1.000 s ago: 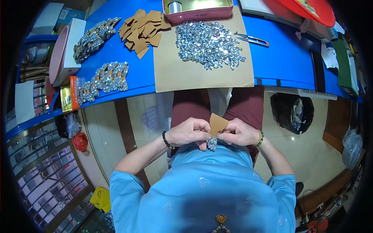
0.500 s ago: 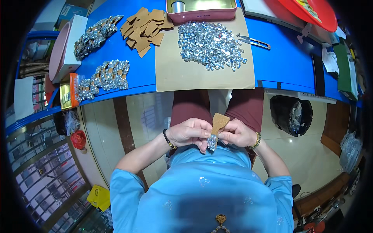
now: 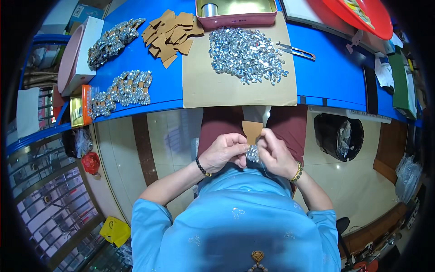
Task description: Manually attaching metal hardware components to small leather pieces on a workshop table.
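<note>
Over my lap, my left hand (image 3: 226, 150) is closed on the narrow waist of a flared tan patch (image 3: 253, 130), with thumb and fingers pinching its left side. Silver faceted stones (image 3: 252, 155) cover the patch's lower end, while its wide upper end is bare. My right hand (image 3: 278, 156) is curled against the patch's right edge, its fingers bent together. A thin thread seems to trail below that hand; whatever its fingertips pinch is too small to make out. On the table ahead lies a heap of loose silver stones (image 3: 247, 54).
A tan board (image 3: 195, 90) lies under the stones on the blue table (image 3: 167, 90). Around it are thread snips (image 3: 297, 51), bare tan patches (image 3: 170, 34), stone-covered pieces (image 3: 129, 88) and a pink tin (image 3: 238, 20). A black-lined bin (image 3: 328, 136) stands at right on the floor.
The patch has turned from a tilt to nearly upright, its plain end now facing away from me. My right hand has shifted slightly up along its right edge. My left hand keeps its pinch.
</note>
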The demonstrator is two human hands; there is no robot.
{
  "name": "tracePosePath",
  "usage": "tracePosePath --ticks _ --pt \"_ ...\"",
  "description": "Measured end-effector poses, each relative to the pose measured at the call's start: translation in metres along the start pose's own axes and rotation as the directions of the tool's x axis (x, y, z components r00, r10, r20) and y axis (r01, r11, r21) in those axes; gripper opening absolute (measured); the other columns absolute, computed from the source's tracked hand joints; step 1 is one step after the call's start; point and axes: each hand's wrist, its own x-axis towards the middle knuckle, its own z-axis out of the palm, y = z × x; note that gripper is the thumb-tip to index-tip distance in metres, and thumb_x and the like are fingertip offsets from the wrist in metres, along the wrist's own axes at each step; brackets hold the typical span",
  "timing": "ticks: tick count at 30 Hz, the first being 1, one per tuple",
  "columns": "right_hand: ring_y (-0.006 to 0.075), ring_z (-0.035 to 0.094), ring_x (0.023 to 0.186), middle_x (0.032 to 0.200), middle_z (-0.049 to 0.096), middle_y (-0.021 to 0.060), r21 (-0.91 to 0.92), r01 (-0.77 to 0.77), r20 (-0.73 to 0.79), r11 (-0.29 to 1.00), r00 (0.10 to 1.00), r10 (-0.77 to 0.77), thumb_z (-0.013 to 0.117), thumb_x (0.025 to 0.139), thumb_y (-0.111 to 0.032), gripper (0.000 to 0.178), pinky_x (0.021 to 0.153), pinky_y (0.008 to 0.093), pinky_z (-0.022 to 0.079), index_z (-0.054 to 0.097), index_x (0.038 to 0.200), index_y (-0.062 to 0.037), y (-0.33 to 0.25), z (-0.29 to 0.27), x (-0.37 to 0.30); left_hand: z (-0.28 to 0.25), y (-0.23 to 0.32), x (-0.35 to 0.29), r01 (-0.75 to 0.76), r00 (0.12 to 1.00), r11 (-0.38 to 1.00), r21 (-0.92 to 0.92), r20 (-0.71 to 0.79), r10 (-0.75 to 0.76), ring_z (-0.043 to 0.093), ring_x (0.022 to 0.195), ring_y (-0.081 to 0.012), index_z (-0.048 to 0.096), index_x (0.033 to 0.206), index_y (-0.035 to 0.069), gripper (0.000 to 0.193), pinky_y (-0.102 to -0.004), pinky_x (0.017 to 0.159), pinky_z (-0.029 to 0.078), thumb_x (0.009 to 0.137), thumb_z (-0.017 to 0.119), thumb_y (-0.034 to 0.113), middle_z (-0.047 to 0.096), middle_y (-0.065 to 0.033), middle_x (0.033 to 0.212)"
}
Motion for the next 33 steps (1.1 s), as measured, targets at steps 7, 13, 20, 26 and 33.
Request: tracePosePath --ticks 7,13,20,26,33 --pt "0.0292 0.057 0.088 0.09 0.058 0.0114 -0.622 0.3 -0.162 0.723 0.854 -0.494 0.06 0.071 -0.003 0.023 0.08 0.04 0.043 0.058 0.094 -0.0041 -0.016 -0.007 0.006 -0.002 -0.007 0.009 -0.006 0.966 0.994 0.107 -0.256 0.033 0.059 0.059 -0.0111 0.055 0.091 0.002 0.01 -0.0242 0.056 0.052 0.089 0.055 0.012 0.06 -0.0049 0.076" --pt "0.0323 0.052 0.104 0.105 0.055 0.0125 -0.489 0.497 -0.047 0.717 0.806 -0.59 0.065 0.066 -0.003 0.022 0.088 0.0416 0.039 0.06 0.088 -0.005 -0.02 0.01 0.008 0.003 -0.008 0.006 -0.073 0.95 0.974 0.215 -0.282 0.134 0.058 0.058 -0.0095 0.056 0.089 0.001 0.008 -0.0228 0.054 0.05 0.088 0.054 0.009 0.06 -0.0044 0.074" --pt "0.0327 0.051 0.107 0.109 0.055 0.0133 -0.37 0.39 -0.212 0.843 0.848 -0.485 0.067 0.065 -0.002 0.018 0.089 0.042 0.039 0.061 0.082 -0.0054 -0.01 0.0 0.004 -0.002 -0.003 0.008 -0.229 0.824 0.83 0.509 -0.353 0.444 0.055 0.054 -0.0053 0.055 0.087 -0.002 0.012 -0.019 0.048 0.044 0.085 0.059 0.01 0.058 -0.002 0.066" --pt "0.0324 0.055 0.1 0.101 0.058 0.0122 -0.561 0.419 -0.099 0.714 0.822 -0.561 0.067 0.066 -0.004 0.02 0.088 0.0437 0.038 0.059 0.085 -0.0058 0.001 0.007 0.023 0.004 -0.011 0.011 -0.139 0.904 0.962 0.233 -0.367 0.22 0.057 0.059 -0.009 0.054 0.089 -0.001 0.01 -0.0211 0.054 0.047 0.086 0.057 0.008 0.06 -0.0033 0.074" --pt "0.0252 0.059 0.091 0.092 0.06 0.0084 0.195 0.35 -0.106 0.916 0.936 -0.335 0.058 0.083 -0.009 0.011 0.088 0.0425 0.042 0.049 0.089 -0.0047 -0.022 0.01 0.004 0.002 -0.002 0.009 -0.335 0.641 0.443 0.831 -0.143 0.754 0.056 0.065 -0.0123 0.056 0.085 0.0 0.013 -0.0259 0.054 0.045 0.075 0.065 0.002 0.058 -0.0061 0.078"
